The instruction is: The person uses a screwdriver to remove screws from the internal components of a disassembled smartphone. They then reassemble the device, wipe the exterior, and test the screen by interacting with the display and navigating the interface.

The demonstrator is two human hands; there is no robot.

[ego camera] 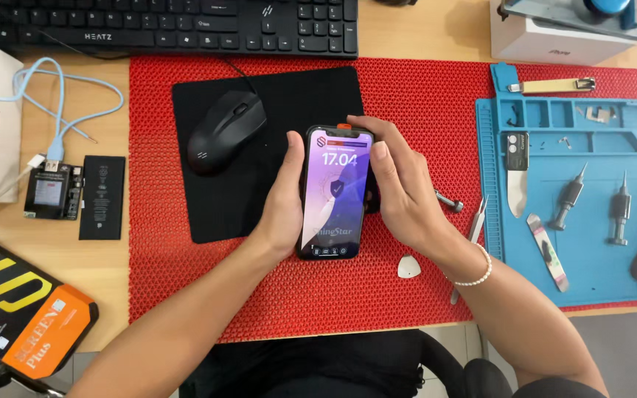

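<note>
A black-framed smartphone (pixel 335 193) with a lit purple screen is held upright above the red mesh mat (pixel 422 96), beside the black mouse pad (pixel 208 199). The left hand (pixel 283 195) cups its left edge, fingers curled behind. The right hand (pixel 399 184) grips the right edge, thumb resting on the glass.

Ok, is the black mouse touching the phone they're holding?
Apart. The head view shows bare black pad between the mouse and the phone, with the left hand on the phone's near edge.

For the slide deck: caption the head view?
Both hands, left and right, hold a lit phone over a red mat.
</note>
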